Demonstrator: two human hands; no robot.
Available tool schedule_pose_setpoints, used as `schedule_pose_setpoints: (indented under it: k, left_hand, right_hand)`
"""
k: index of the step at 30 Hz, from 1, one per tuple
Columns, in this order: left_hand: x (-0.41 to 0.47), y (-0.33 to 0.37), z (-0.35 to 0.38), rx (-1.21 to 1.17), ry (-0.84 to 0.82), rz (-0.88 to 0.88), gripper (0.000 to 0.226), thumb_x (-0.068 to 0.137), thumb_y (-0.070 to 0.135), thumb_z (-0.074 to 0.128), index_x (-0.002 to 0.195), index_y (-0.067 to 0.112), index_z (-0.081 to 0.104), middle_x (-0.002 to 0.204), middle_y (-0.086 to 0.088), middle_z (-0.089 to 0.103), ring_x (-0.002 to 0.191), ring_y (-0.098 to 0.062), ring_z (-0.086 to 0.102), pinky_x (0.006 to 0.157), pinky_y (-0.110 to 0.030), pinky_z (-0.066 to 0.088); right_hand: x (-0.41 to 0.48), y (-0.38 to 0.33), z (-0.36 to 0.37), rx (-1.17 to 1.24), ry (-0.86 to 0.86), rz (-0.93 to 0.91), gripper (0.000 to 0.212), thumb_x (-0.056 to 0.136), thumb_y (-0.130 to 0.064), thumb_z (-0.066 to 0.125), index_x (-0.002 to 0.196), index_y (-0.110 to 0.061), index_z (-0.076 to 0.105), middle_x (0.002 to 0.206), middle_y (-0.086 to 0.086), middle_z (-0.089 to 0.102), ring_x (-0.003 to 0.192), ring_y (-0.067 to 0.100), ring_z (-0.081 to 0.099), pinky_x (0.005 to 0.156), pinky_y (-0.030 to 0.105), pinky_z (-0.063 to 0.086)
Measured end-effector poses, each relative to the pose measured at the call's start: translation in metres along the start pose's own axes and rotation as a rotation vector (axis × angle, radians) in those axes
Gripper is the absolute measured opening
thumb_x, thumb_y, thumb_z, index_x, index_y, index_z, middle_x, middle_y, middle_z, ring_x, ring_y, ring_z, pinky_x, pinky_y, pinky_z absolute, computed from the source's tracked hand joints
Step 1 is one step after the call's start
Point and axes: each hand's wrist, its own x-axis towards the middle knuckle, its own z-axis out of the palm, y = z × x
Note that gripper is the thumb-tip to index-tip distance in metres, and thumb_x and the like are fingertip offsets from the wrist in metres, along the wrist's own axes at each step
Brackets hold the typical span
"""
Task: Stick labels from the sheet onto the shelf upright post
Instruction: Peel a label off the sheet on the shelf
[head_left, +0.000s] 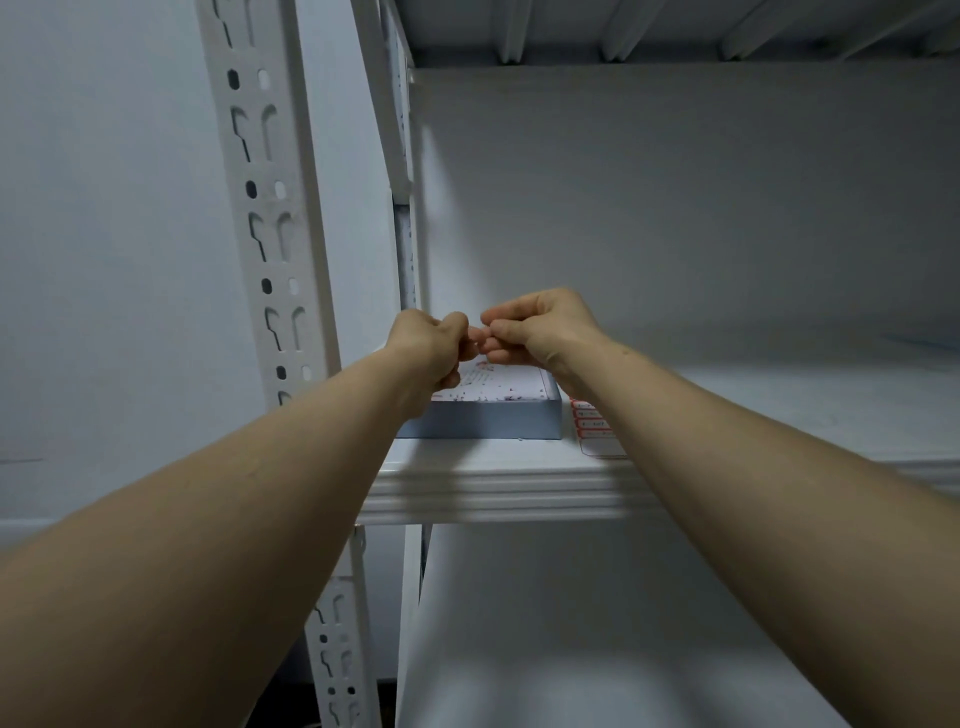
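Two hands meet fingertip to fingertip above one blue box (493, 418) on the shelf (493, 488). The left hand (426, 338) and right hand (540, 327) are both curled, thumbs and forefingers pinched together. Whether a label sits between them is too small to tell. One label sheet (597, 439) lies flat on the shelf at 5 o'clock from the right hand, just beside the box and partly under the right forearm. Its long axis runs from 6 toward 12 o'clock, with several red-edged labels in a column. One slotted upright post (265, 234) stands at 10 o'clock from the left hand, well apart, its axis running 12 to 6 o'clock.
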Motion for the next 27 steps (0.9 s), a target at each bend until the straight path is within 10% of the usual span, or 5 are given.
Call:
schedule_pose_setpoints:
  k: [11,20,23,27]
  left_hand:
    - [0.001,-0.002,0.0,-0.025,-0.022,0.016,0.006,0.082,0.002,0.067,0.077,-0.002,0.067,0.074,-0.014,0.065,0.052,-0.013,0.041,0.048,-0.021,0.036]
    - [0.007,-0.005,0.006,0.212,0.077,0.079,0.034,0.09,0.033,0.06,0.07,0.006,0.059,0.066,0.0,0.059,0.056,-0.014,0.045,0.065,-0.026,0.041]
    - [0.01,-0.003,0.005,0.204,0.064,0.08,0.037,0.096,0.025,0.049,0.064,0.012,0.061,0.067,-0.002,0.062,0.06,-0.015,0.046,0.062,-0.026,0.039]
    - [0.009,-0.005,0.002,0.228,0.028,0.077,0.009,0.085,0.011,0.067,0.076,0.01,0.068,0.08,-0.007,0.067,0.067,-0.016,0.053,0.061,-0.021,0.044]
  right_hand:
    - [0.003,0.006,-0.004,-0.061,0.013,-0.008,0.018,0.08,0.018,0.057,0.091,0.006,0.064,0.074,0.016,0.065,0.062,0.021,0.066,0.061,0.024,0.058]
    - [0.006,0.01,-0.014,-0.309,0.095,-0.104,0.007,0.075,0.004,0.072,0.081,-0.001,0.072,0.06,0.003,0.063,0.05,0.008,0.058,0.059,0.019,0.052]
    - [0.008,0.008,-0.016,-0.292,0.054,-0.076,0.022,0.075,0.016,0.065,0.081,-0.004,0.072,0.069,0.004,0.066,0.069,0.015,0.064,0.076,0.025,0.056]
    - [0.008,0.006,-0.015,-0.241,0.065,-0.03,0.013,0.073,0.01,0.072,0.081,0.0,0.069,0.068,0.012,0.066,0.057,0.02,0.066,0.06,0.027,0.059]
